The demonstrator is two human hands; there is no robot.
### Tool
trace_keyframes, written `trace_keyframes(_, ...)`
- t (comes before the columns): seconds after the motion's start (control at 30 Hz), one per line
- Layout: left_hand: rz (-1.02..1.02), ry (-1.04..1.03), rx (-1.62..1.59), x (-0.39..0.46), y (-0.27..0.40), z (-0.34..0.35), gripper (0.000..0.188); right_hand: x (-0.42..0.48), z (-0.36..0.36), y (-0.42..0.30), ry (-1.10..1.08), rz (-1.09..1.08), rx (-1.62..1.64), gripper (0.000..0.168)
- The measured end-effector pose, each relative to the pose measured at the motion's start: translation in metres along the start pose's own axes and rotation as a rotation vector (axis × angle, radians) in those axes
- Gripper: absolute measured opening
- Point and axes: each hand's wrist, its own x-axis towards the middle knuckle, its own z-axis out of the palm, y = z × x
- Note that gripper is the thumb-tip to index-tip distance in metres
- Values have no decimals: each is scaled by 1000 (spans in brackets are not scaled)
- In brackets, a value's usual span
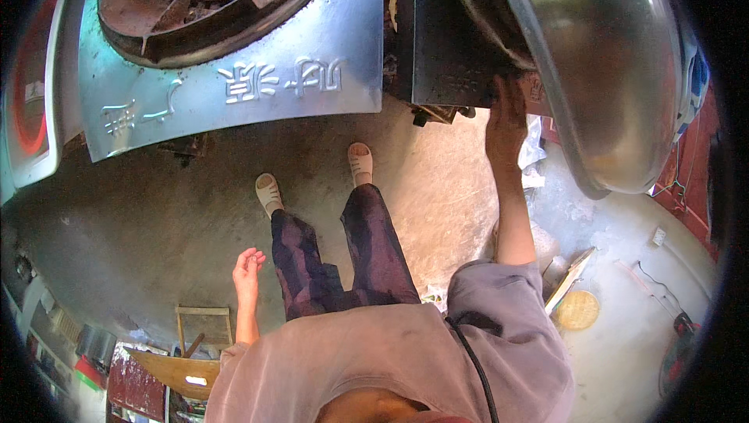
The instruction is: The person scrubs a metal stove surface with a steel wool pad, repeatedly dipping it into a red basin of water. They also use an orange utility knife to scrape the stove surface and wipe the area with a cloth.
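Observation:
My right hand (pixel 508 95) reaches to the dark front panel (pixel 453 81) of the right gas stove, its fingertips in shadow at the panel's edge. Whether it grips anything is unclear. Beside it, a large, shiny metal wok or lid (pixel 620 72) stands steeply tilted, its thick rim close to my wrist. My left hand (pixel 250 265) hangs low at my side, fingers loosely bent and apart, with nothing in it. Ahead on the left is a steel stove top (pixel 193 101) with raised characters and a rusty, round burner (pixel 216 8).
A dark gap (pixel 399 49) separates the two stoves. Behind me on the left are a wooden frame (pixel 203 311), a wooden board (pixel 175 367) and a dark red cabinet (pixel 136 385). A round woven item (pixel 577 310) and a cable (pixel 661 285) lie on the floor at right.

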Motion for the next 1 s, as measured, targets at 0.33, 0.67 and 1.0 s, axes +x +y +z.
trace_keyframes(0.33,69,-11,79,-6,3,-6,28,63,21,-100,-15,-113,303,44)
trace_keyframes(0.67,75,-30,53,-7,1,-6,28,51,12,-116,17,-142,442,41)
trace_keyframes(1.0,32,-38,58,-14,-20,-8,27,-29,65,48,219,193,466,33)
